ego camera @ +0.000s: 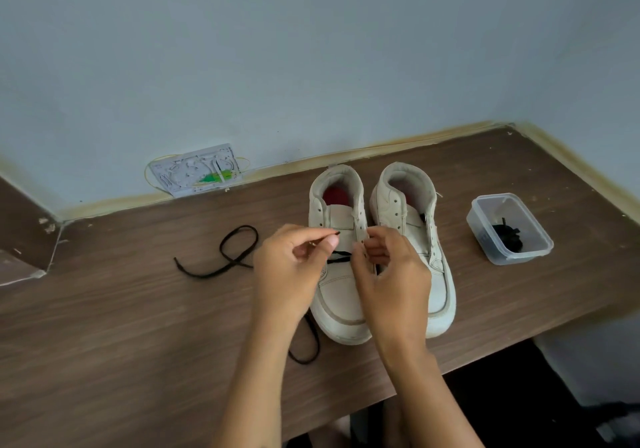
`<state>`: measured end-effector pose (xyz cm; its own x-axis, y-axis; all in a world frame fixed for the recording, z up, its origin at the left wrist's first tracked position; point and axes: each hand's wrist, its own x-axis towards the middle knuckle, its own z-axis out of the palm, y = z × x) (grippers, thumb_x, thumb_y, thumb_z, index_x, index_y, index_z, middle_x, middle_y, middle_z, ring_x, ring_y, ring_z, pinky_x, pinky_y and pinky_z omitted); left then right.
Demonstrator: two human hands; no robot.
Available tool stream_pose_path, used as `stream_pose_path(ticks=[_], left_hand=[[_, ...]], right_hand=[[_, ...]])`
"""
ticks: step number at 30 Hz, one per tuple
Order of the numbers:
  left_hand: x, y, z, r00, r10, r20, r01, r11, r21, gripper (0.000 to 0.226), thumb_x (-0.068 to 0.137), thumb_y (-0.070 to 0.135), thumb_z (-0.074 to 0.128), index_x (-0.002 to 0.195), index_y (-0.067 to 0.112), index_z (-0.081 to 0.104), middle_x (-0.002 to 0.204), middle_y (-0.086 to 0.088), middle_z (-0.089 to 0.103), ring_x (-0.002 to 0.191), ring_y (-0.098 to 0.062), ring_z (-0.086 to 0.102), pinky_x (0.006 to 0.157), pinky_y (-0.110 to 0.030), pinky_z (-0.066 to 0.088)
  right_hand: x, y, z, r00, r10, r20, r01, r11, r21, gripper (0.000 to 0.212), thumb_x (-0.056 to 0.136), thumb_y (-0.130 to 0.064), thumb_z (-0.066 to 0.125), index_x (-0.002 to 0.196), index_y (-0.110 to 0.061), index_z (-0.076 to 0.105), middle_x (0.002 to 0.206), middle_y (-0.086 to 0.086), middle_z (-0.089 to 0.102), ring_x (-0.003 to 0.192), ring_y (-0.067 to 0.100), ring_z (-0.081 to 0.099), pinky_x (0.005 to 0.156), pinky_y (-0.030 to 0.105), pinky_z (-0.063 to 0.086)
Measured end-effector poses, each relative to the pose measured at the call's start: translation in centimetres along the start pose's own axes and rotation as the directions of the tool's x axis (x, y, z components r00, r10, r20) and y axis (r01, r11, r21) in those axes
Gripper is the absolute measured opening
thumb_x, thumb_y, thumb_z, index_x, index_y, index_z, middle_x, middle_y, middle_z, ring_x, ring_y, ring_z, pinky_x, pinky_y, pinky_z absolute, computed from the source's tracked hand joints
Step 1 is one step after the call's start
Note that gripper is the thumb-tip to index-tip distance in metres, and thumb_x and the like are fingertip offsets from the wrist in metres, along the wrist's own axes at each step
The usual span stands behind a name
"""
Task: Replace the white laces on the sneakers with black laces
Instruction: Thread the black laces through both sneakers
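Note:
Two off-white high-top sneakers stand side by side on the wooden table, toes toward me: the left sneaker (pixel 341 295) and the right sneaker (pixel 414 212). A black lace (pixel 235 257) runs across the left sneaker's lower eyelets; one end loops on the table to the left, and another stretch lies near the toe. My left hand (pixel 289 267) pinches the lace tip beside the left eyelet row. My right hand (pixel 391 274) has its fingers curled at the right eyelet row, and its grip is hidden. No white laces are visible.
A clear plastic container (pixel 485 226) holding another black lace (pixel 507 234) sits right of the sneakers. A white wall box (pixel 195 170) with wires is at the back left. The table (pixel 138 326) ends at a front edge on the right, with a dark gap below.

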<state>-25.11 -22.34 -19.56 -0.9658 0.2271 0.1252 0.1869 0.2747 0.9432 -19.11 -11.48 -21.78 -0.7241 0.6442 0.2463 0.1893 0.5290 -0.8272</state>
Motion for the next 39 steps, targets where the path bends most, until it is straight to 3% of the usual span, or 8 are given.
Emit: stream_pose_path(ticks=[4, 10, 13, 20, 23, 27, 30, 39], left_hand=[[0.0, -0.4, 2.2, 0.978, 0.204, -0.035, -0.185, 0.940, 0.287, 0.013, 0.084, 0.016, 0.074, 0.095, 0.022, 0.078, 0.089, 0.012, 0.063, 0.079, -0.005, 0.060, 0.068, -0.009, 0.044], [-0.3, -0.7, 3.6, 0.952, 0.308, 0.007, -0.278, 0.849, 0.449, 0.013, 0.078, 0.010, 0.078, 0.085, 0.021, 0.077, 0.086, 0.007, 0.056, 0.079, -0.016, 0.054, 0.072, -0.038, 0.051], [-0.5, -0.4, 3.3, 0.941, 0.336, 0.041, -0.298, 0.764, 0.572, 0.016, 0.072, 0.015, 0.081, 0.079, 0.028, 0.077, 0.083, 0.011, 0.055, 0.076, -0.017, 0.054, 0.073, -0.038, 0.046], [-0.6, -0.4, 3.2, 0.954, 0.301, 0.000, -0.239, 0.757, 0.608, 0.021, 0.068, 0.017, 0.084, 0.074, 0.036, 0.075, 0.086, 0.017, 0.057, 0.089, -0.017, 0.049, 0.086, -0.031, 0.027], [-0.5, -0.6, 3.2, 0.963, 0.269, -0.024, -0.204, 0.782, 0.589, 0.016, 0.070, 0.026, 0.085, 0.074, 0.038, 0.075, 0.092, 0.017, 0.056, 0.098, -0.019, 0.047, 0.092, -0.039, 0.029], [-0.6, -0.6, 3.3, 0.957, 0.287, -0.051, -0.203, 0.783, 0.588, 0.012, 0.068, 0.031, 0.084, 0.071, 0.039, 0.075, 0.104, 0.011, 0.053, 0.106, -0.021, 0.037, 0.099, -0.051, 0.030], [-0.6, -0.7, 3.4, 0.959, 0.272, -0.079, -0.180, 0.799, 0.573, 0.012, 0.068, 0.034, 0.082, 0.071, 0.041, 0.074, 0.110, 0.009, 0.050, 0.110, -0.023, 0.034, 0.101, -0.052, 0.026], [-0.5, -1.0, 2.6, 0.970, 0.223, -0.093, -0.122, 0.785, 0.607, 0.009, 0.068, 0.043, 0.081, 0.071, 0.043, 0.073, 0.122, 0.009, 0.046, 0.118, -0.025, 0.029, 0.104, -0.060, 0.020]], right_hand=[[0.1, -0.3, -0.3, 0.995, 0.093, -0.021, -0.088, 0.984, 0.156, 0.025, 0.091, -0.019, 0.067, 0.113, -0.025, 0.056, 0.085, -0.015, 0.064, 0.083, -0.003, 0.062, 0.070, 0.006, 0.045], [-0.6, -0.4, -0.7, 0.986, 0.148, -0.072, -0.109, 0.914, 0.391, 0.031, 0.089, -0.005, 0.068, 0.098, -0.024, 0.046, 0.081, -0.002, 0.069, 0.075, 0.007, 0.067, 0.068, 0.010, 0.048], [-0.9, -0.2, -0.9, 0.988, 0.145, -0.053, -0.108, 0.897, 0.429, 0.029, 0.088, -0.003, 0.068, 0.095, -0.020, 0.046, 0.079, -0.001, 0.069, 0.074, 0.009, 0.069, 0.068, 0.015, 0.051], [-1.3, 0.1, -1.2, 0.990, 0.134, -0.052, -0.102, 0.911, 0.398, 0.021, 0.090, -0.008, 0.068, 0.099, -0.019, 0.052, 0.081, -0.005, 0.072, 0.076, 0.005, 0.069, 0.068, 0.013, 0.051], [-1.2, 0.4, -1.4, 0.993, 0.112, -0.045, -0.089, 0.932, 0.351, 0.019, 0.094, -0.007, 0.061, 0.107, -0.020, 0.055, 0.084, -0.008, 0.072, 0.077, 0.002, 0.068, 0.063, 0.010, 0.048], [-0.9, 1.2, -1.1, 0.996, 0.081, -0.024, -0.073, 0.968, 0.241, 0.021, 0.094, -0.012, 0.064, 0.113, -0.020, 0.065, 0.104, -0.009, 0.068, 0.090, 0.003, 0.067, 0.077, 0.014, 0.052], [-0.7, 1.5, -0.9, 0.999, 0.031, -0.012, -0.030, 0.991, 0.129, 0.019, 0.093, -0.007, 0.063, 0.106, -0.015, 0.074, 0.114, -0.008, 0.063, 0.103, 0.001, 0.061, 0.086, 0.006, 0.045], [-0.5, 1.7, -0.9, 1.000, 0.025, -0.004, -0.024, 0.993, 0.118, 0.019, 0.093, -0.006, 0.063, 0.104, -0.015, 0.076, 0.106, -0.009, 0.065, 0.102, -0.004, 0.058, 0.086, 0.004, 0.041]])
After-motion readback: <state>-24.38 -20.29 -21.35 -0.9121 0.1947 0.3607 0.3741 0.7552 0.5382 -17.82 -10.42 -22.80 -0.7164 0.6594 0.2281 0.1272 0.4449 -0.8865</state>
